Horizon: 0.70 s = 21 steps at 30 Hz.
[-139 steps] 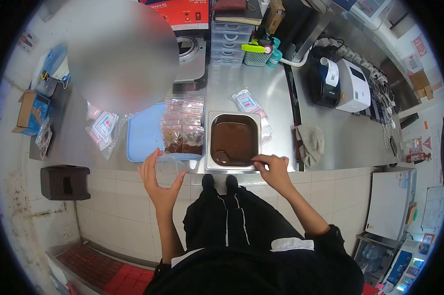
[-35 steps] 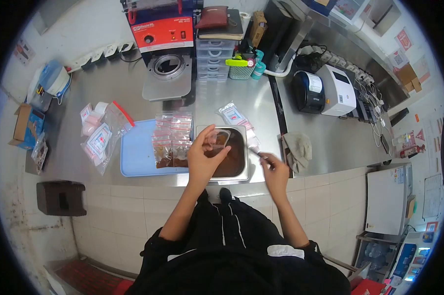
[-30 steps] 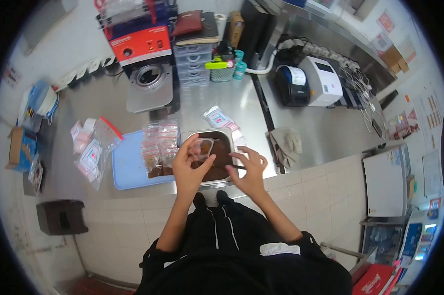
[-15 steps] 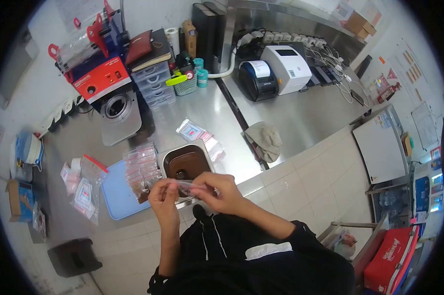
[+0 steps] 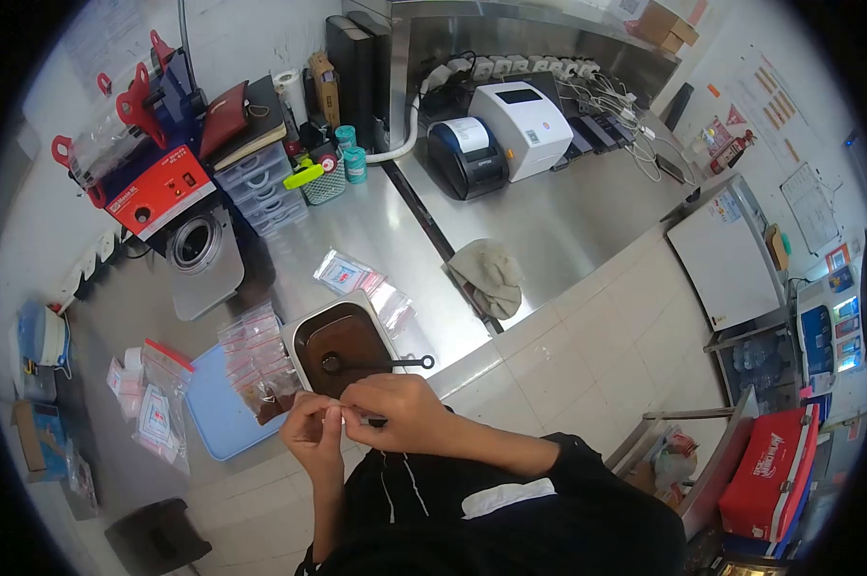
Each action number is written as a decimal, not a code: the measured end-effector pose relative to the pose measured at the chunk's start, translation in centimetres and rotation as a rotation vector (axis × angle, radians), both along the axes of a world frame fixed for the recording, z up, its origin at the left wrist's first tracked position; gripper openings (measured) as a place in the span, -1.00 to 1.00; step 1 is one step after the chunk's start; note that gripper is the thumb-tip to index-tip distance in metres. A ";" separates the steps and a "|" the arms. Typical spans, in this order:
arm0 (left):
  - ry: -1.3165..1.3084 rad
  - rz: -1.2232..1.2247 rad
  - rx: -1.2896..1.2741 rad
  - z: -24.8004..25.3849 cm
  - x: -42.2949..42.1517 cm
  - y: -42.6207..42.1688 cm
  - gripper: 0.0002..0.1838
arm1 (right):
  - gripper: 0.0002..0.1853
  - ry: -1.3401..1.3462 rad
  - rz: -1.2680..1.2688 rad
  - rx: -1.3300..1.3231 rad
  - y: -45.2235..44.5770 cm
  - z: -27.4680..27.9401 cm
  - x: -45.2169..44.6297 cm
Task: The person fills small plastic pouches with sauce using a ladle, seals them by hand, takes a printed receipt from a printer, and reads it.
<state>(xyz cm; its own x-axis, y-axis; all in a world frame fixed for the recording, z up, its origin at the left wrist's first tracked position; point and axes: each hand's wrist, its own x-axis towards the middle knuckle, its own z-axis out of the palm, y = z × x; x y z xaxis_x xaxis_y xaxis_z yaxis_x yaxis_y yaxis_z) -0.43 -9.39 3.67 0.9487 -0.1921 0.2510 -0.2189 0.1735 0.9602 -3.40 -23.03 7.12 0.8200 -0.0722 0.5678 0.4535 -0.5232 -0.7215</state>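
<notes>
My left hand (image 5: 311, 426) and my right hand (image 5: 395, 413) meet at the near rim of a steel pan (image 5: 294, 357), both with fingers pinched together. Between them is a small clear zip bag, now mostly hidden by the fingers. Dark brown liquid (image 5: 356, 338) fills part of the pan. A ladle (image 5: 380, 365) lies across it, its bowl in the liquid and its black handle over the right rim. Left of the pan, several filled zip bags (image 5: 257, 360) lie in a row on a blue tray (image 5: 214, 418).
Flat zip bags (image 5: 349, 276) lie behind the pan, and a larger plastic bag with packets (image 5: 162, 411) lies left of the tray. A red machine (image 5: 162, 192), drawers (image 5: 259, 187), a grey cloth (image 5: 488, 276) and a label printer (image 5: 522, 134) stand or lie farther back.
Both hands have drawn lower, toward my body, uncovering the ladle handle. The clear bag that showed between the fingers is now mostly covered. My view has shifted slightly.
</notes>
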 end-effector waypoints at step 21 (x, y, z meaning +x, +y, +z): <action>0.207 0.654 0.098 -14.3 6.3 13.0 -0.80 | -0.95 0.338 -0.195 -0.030 -3.5 -1.0 -1.8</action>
<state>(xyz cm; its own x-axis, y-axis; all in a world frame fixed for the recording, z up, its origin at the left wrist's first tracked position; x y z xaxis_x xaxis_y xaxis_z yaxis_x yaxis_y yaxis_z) 5.91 3.60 -10.62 0.9037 0.4236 0.0629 -0.0596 -0.0212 0.9980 -5.19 -26.50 6.14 0.9335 -0.2330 0.2725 0.0828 -0.5994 -0.7962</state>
